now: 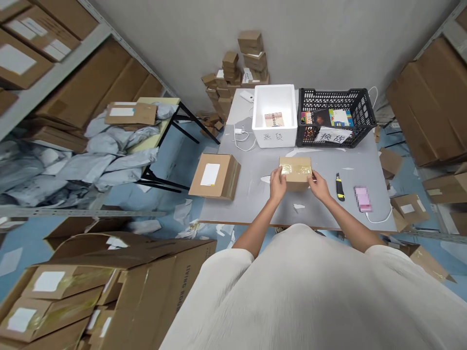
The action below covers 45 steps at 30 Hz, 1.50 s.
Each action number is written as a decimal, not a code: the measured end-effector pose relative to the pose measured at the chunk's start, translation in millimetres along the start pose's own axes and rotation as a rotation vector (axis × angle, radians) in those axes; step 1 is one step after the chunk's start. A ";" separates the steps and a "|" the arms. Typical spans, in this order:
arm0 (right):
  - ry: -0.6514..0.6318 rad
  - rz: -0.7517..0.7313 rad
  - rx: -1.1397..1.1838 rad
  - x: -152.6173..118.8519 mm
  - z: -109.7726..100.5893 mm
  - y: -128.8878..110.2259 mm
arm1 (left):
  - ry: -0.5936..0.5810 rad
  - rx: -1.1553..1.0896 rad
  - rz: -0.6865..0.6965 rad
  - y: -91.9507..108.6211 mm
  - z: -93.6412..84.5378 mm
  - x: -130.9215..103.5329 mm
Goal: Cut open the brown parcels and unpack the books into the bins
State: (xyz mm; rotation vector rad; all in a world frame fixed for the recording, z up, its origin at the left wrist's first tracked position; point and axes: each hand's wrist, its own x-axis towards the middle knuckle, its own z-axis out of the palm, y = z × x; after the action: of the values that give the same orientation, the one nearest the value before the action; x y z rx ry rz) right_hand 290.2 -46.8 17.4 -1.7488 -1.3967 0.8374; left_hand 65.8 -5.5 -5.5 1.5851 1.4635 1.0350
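— Presently, what do the hands hold?

— A small brown cardboard box sealed with clear tape [296, 172], resting on the grey tabletop [255, 194] directly in front of the person. The left hand [278, 183] grips its left end and the right hand [320, 185] its right end, fingers curled against the sides. Held from both ends like that, the box looks steadied square to the body.

— And within reach?

— A yellow-and-black utility knife [340, 187] lies just beside the right hand, apparently kept on that side for easy pickup. A larger flat cardboard box with a white label [214, 176] sits apart at the table's left edge.

— Farther back?

— A white foam container [275, 115] and a black plastic mesh crate [333, 119] stand side by side at the far edge, seemingly as sorting bins; each carries a handwritten sign and a few items.
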 end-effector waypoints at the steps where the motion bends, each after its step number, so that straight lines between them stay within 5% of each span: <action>1: 0.028 0.006 -0.016 0.0 -5.9 1.5 | -0.012 -0.006 0.008 3.2 5.7 1.5; 10: 0.193 0.139 -0.141 -6.9 -49.4 46.1 | -0.200 0.084 0.088 23.0 64.3 -1.8; 14: 0.175 0.109 -0.097 -3.5 -49.7 59.1 | -0.158 0.254 0.207 37.8 71.7 -2.7; 20: 0.240 0.064 -0.112 -0.1 -44.5 62.3 | -0.380 0.301 0.456 54.0 68.9 -4.6; 26: 0.168 -0.038 0.075 2.8 -27.9 39.2 | -0.218 0.384 0.373 61.2 52.4 -2.8; 32: -0.077 -0.131 0.263 11.5 9.6 22.2 | -0.147 0.375 0.350 57.7 24.4 4.2; 40: -0.019 0.194 -0.028 14.2 28.3 55.3 | -0.010 0.354 0.129 -4.3 -30.6 13.3; 45: -0.066 0.177 0.070 10.2 54.5 44.4 | 0.040 0.308 -0.068 -38.7 -54.5 12.4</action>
State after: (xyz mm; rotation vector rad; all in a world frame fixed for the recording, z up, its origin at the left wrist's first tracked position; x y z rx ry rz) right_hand 268.5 -35.0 -49.2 -1.8245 -1.2518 1.0356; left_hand 0.6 9.7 -17.5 1.7193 1.7582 0.8354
